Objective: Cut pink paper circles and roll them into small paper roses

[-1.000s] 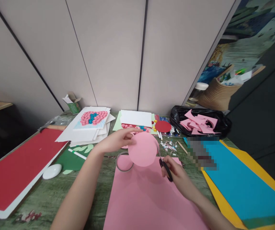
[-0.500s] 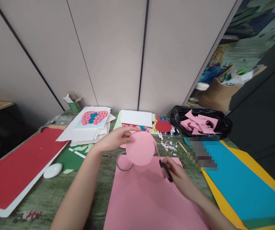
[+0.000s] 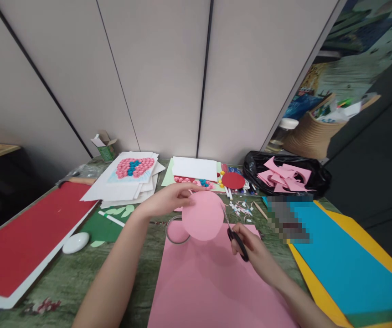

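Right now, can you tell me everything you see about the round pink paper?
The round pink paper looks like thin, plain card, a nearly full circle with no marks that I can see. It is held up over the large pink sheet, its flat face toward the camera. The left hand pinches its upper left edge. At its right edge are the blades of the black-handled scissors in the right hand.

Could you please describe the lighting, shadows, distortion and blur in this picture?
In the head view, light is soft and fairly even on the wall, dimmer at far right; a faint shadow falls on the large pink sheet; the wall's seams slant, suggesting wide-lens distortion; the scissors look slightly soft at their tips, near the pink disc; a pixelated patch covers part of the blue sheet.
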{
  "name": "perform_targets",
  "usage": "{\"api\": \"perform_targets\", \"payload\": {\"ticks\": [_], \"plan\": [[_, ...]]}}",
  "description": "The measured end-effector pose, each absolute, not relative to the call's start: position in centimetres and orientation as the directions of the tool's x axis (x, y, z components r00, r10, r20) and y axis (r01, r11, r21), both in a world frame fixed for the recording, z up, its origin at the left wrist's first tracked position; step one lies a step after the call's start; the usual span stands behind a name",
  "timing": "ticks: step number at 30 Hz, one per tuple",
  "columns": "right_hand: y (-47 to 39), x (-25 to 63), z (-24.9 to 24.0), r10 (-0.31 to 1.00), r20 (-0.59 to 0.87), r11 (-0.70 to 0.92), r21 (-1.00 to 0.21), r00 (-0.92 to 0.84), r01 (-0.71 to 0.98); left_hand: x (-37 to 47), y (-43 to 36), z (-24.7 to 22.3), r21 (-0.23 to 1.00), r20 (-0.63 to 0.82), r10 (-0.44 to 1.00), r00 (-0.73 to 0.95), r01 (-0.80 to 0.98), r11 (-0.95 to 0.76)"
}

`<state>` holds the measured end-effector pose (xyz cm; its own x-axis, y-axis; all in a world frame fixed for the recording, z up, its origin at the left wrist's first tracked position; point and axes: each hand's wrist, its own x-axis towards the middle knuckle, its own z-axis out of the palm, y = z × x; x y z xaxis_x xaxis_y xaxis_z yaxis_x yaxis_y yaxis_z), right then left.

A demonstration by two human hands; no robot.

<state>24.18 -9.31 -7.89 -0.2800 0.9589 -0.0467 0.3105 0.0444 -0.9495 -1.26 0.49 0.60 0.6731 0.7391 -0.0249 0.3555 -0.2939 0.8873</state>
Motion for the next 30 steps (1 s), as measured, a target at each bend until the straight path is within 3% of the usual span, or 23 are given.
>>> {"api": "perform_targets", "payload": {"ticks": [30], "plan": [[-9.25, 24.27, -7.88, 0.955, -0.057, 0.047, -0.939, -0.291, 0.34, -1.35, 0.5, 0.59, 0.856, -0.017, 0.752, 0.659, 0.398, -0.33]]}}
